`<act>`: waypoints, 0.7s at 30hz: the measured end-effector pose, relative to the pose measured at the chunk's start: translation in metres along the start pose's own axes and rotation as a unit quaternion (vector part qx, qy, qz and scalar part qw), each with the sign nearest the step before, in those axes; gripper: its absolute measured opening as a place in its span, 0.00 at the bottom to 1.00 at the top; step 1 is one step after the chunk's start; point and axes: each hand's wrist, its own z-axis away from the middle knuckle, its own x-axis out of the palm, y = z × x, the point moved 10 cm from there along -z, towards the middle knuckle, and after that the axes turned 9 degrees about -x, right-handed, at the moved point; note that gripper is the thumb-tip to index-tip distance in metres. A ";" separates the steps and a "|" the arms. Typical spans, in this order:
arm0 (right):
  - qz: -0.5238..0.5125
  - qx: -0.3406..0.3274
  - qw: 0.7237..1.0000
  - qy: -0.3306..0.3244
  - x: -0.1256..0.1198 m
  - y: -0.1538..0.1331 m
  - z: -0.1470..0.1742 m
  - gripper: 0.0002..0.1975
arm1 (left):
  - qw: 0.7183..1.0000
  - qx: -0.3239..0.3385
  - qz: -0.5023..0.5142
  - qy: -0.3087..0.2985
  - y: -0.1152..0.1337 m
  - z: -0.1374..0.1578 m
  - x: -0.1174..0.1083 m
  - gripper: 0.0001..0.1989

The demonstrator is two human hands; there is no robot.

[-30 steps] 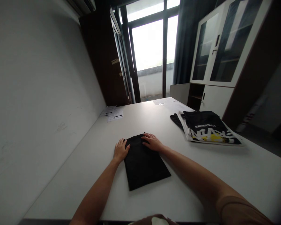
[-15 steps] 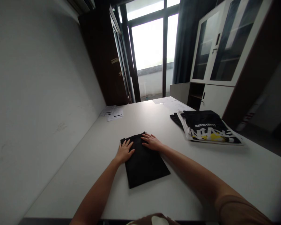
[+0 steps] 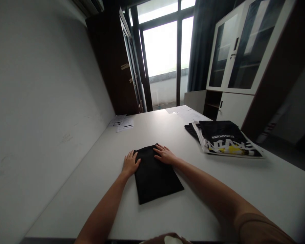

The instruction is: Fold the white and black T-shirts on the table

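A black piece of cloth (image 3: 157, 181), folded into a neat rectangle, lies flat on the white table (image 3: 91, 203). My left hand (image 3: 130, 163) rests at its far left edge, fingers stretched out, with the thumb over the cloth. Across its far right corner lies my right hand (image 3: 164, 155), palm down with the fingers extended. Neither hand grips the fabric. The hands cover parts of both side edges.
At the right lies a stack of folded black and white garments (image 3: 223, 139) with printed lettering. Paper sheets (image 3: 123, 122) are at the far left, more sheets (image 3: 185, 112) at the far end. A wall (image 3: 53, 118) borders the left side; white cabinets (image 3: 234, 101) stand back right.
My left hand has slid left, from on top of the cloth to its edge. The cloth's far left corner now looks tucked in. My right hand has stayed in place.
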 end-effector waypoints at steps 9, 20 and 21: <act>0.009 0.032 0.999 0.003 -0.002 0.008 0.000 0.33 | 0.996 0.070 0.010 -0.058 0.028 0.013 0.004 0.31; 0.109 0.158 0.977 0.093 -0.043 0.012 0.020 0.18 | 0.998 -0.055 0.004 0.006 0.002 0.010 -0.016 0.30; 0.107 0.158 0.978 0.086 -0.042 0.008 0.020 0.18 | 0.998 -0.055 0.023 -0.004 0.004 0.011 -0.014 0.30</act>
